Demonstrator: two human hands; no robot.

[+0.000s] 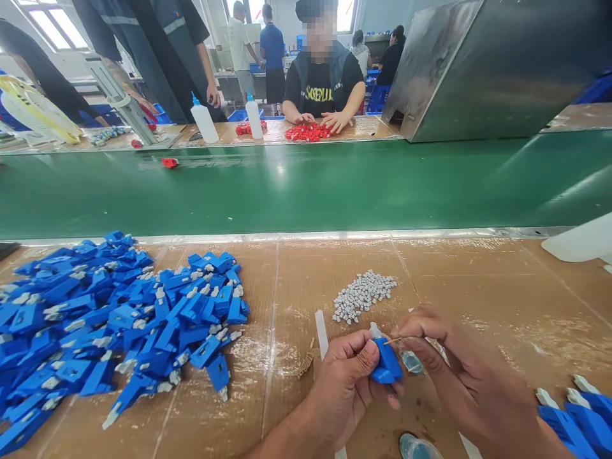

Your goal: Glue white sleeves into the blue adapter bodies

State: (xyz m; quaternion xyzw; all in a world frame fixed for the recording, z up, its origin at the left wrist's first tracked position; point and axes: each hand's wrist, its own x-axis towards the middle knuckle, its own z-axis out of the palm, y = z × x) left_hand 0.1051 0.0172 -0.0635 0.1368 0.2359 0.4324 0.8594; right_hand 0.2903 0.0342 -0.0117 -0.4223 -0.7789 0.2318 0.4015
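Note:
My left hand is closed around a blue plastic piece with a grey tip at its top. Between the thumb and fingers of my right hand is a thin wooden stick, its end at the blue piece near the grey tip. Behind my hands lies a heap of small grey parts. A small clear cup is partly hidden by my right hand, and another cup with bluish contents stands at the bottom edge.
A large pile of blue pieces covers the left of the table; several more lie at the right edge. Beyond runs a green conveyor belt with a red piece on it. A co-worker across handles red parts.

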